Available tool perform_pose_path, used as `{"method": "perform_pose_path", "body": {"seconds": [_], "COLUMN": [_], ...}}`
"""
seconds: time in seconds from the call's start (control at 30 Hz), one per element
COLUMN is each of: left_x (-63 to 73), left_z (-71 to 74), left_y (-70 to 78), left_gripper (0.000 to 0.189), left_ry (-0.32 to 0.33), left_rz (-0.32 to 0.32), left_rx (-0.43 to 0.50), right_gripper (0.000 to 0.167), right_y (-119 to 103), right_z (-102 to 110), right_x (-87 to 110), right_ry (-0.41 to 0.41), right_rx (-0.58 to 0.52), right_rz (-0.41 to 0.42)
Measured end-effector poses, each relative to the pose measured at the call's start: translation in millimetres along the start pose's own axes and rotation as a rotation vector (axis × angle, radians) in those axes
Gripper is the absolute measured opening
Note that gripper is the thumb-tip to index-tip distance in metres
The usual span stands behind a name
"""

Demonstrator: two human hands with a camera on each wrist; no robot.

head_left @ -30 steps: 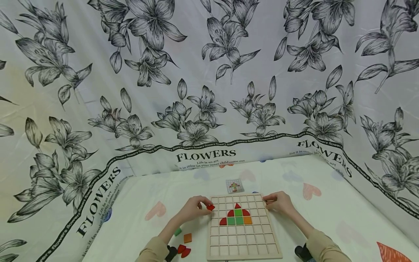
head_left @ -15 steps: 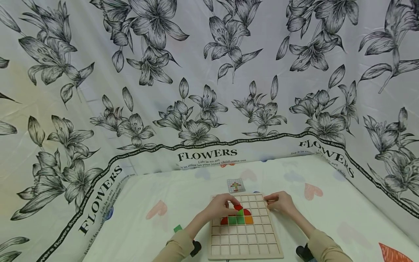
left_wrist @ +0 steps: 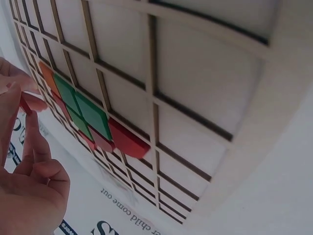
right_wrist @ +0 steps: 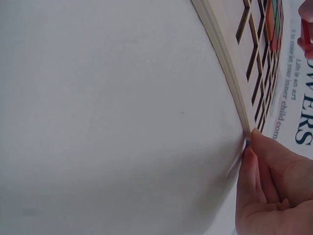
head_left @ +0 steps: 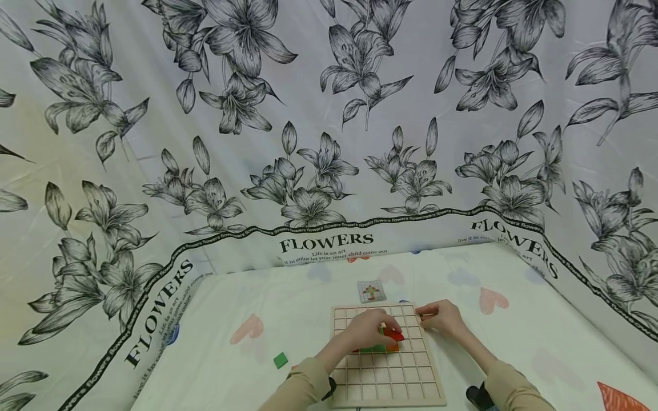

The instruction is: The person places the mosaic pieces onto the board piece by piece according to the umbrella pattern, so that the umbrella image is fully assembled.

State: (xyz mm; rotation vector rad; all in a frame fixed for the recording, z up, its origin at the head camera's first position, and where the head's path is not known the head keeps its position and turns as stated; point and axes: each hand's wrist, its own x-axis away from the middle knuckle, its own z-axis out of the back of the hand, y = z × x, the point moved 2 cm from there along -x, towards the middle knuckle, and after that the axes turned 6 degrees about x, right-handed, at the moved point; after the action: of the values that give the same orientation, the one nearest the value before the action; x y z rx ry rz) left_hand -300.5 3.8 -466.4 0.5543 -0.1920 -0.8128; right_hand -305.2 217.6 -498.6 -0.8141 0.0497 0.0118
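Observation:
A wooden grid board (head_left: 390,394) lies on the cloth. Above its upper middle, my left hand (head_left: 367,329) pinches a red tile (head_left: 394,335) between thumb and fingertips; the left wrist view shows that tile (left_wrist: 25,105) seen nearly edge-on. Set in the grid are green tiles (left_wrist: 93,112), an orange tile (left_wrist: 48,78) and red tiles with curved sides (left_wrist: 127,138), partly covered by the left hand in the head view. At the board's far right corner, my right hand (head_left: 443,317) pinches the edge, thumb on top in the right wrist view.
Beyond the board lies a small pattern card (head_left: 371,291) with a coloured figure on a grid. A loose green tile (head_left: 280,359) is left of the board, and the left sleeve (head_left: 303,382) hides the cloth beside it. A flower-printed curtain (head_left: 308,171) hangs behind.
My left hand has carried the red tile from the board's left edge rightward over the coloured tiles. The left forearm now covers the loose red and orange tiles. My right hand stays at the corner.

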Motion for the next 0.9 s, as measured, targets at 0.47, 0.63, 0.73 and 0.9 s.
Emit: {"method": "perform_pose_path", "body": {"seconds": [0.47,0.63,0.73,0.9], "left_x": [-13.0,-14.4,-14.0,-11.5], "left_z": [-22.7,-26.5,-26.3,-24.0], "left_y": [5.2,7.0,7.5,7.1], "left_gripper": [0.017,0.017,0.016,0.017], "left_ry": [-0.055,-0.047,-0.045,-0.039], "left_rz": [-0.001,-0.001,0.009,0.026], "left_rx": [-0.125,-0.155,-0.159,-0.136], "right_gripper": [0.031,0.03,0.03,0.031], "right_y": [-1,-1,-1,-2], "right_z": [0,-1,-1,1], "right_x": [1.3,1.0,1.2,2.5], "right_ry": [-0.001,0.004,0.004,-0.001], "right_rx": [-0.002,-0.003,0.0,-0.006], "right_rz": [-0.015,-0.013,-0.011,-0.007]}}
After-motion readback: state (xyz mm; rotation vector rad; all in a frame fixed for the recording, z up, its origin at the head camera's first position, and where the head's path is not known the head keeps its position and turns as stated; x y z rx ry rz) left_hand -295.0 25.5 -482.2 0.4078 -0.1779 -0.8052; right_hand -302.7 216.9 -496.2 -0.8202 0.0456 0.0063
